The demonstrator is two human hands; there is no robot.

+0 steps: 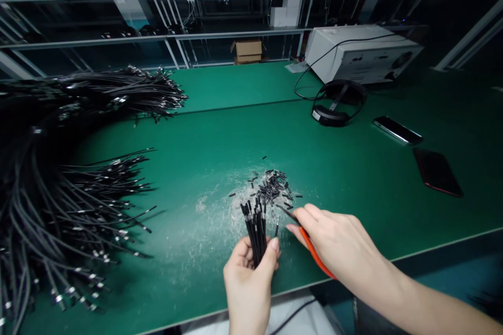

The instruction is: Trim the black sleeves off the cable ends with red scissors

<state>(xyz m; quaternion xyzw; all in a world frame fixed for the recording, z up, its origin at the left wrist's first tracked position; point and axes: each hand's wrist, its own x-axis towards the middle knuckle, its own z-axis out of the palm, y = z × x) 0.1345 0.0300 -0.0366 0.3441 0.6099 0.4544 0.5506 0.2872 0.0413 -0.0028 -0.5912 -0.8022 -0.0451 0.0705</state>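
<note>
My left hand (251,272) is closed around a bundle of black cables (256,233) whose ends point up and away from me. One cable end (277,226) stands apart from the bundle above my left thumb, with a pale tip. My right hand (326,230) grips a cutting tool with orange handles (314,254), perhaps pliers or snips; its dark jaws (287,213) point toward that single cable end, slightly apart from it. Just beyond the bundle lies a pile of short black offcuts (272,186) among fine pale strands on the green table (188,167).
Large heaps of black cables (35,167) cover the table's left side. Toward the right lie a black headband device (332,115), a phone (397,130) and another dark phone-like slab (438,171). A white machine box (361,55) stands at the back right, with metal shelving (236,34) behind.
</note>
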